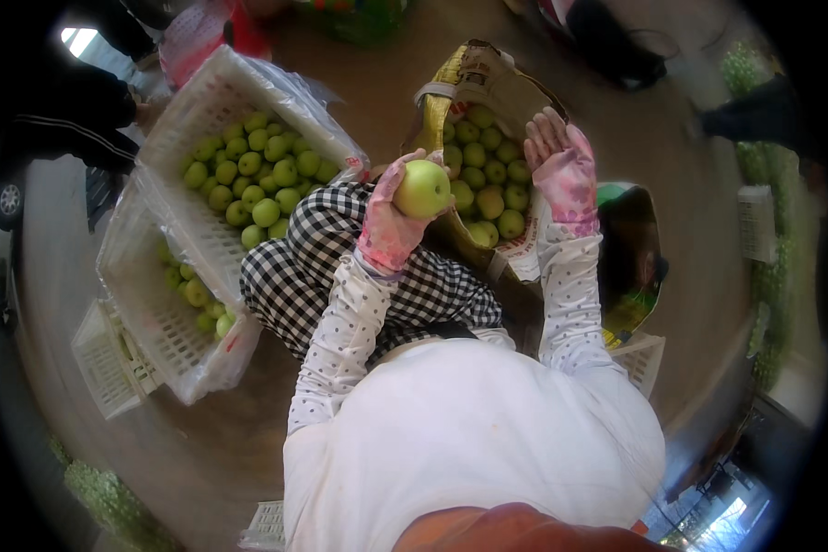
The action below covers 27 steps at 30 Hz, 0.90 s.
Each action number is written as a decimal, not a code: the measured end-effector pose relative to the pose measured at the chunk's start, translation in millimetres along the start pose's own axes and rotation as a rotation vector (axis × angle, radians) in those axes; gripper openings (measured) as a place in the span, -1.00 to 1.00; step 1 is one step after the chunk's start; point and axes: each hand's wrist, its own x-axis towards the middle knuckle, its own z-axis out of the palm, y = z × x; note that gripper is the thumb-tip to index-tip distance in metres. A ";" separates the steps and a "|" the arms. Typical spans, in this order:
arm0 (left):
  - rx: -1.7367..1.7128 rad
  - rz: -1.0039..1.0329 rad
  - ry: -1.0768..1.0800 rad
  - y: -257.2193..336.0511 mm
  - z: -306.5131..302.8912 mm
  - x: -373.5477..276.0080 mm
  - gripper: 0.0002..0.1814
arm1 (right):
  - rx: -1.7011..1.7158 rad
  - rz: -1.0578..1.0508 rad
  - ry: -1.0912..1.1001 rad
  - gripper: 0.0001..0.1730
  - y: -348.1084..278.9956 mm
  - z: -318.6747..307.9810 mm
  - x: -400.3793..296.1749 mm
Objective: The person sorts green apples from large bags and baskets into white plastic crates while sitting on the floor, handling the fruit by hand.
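Observation:
A green apple (422, 189) rests in my left hand (393, 224), its fingers curled around the fruit above my checkered lap. My right hand (564, 172), in the same kind of pink fingerless glove, is held open with nothing in it. It hovers over the right side of a woven bag (433, 124) that holds several green apples (486, 172). To the left stands a white plastic crate (172, 141) lined with clear film, with many green apples (255, 169) heaped inside.
A second film-lined crate (127, 255) with apples adjoins the first, beside a smaller white basket (110, 359). Right of the woven bag stands an open dark-lined bag (628, 255) above a white crate (645, 359). Another person's dark-clothed leg (76, 131) is at the upper left.

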 end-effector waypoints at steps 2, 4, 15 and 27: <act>-0.082 0.028 0.105 4.8 -3.1 -0.1 -0.52 | -0.100 -0.096 0.161 -0.43 -10.2 -16.0 32.4; -0.076 0.009 0.127 4.7 -6.6 4.3 -0.51 | -0.283 -0.003 0.085 -0.41 -1.7 -53.9 63.5; 0.010 0.045 0.216 3.4 -3.4 11.6 -0.50 | -1.964 0.456 -0.203 -0.29 189.2 -155.6 105.0; -0.092 -0.084 0.149 2.2 1.7 13.1 -0.46 | 0.216 0.568 -0.243 -0.38 86.0 -60.9 59.9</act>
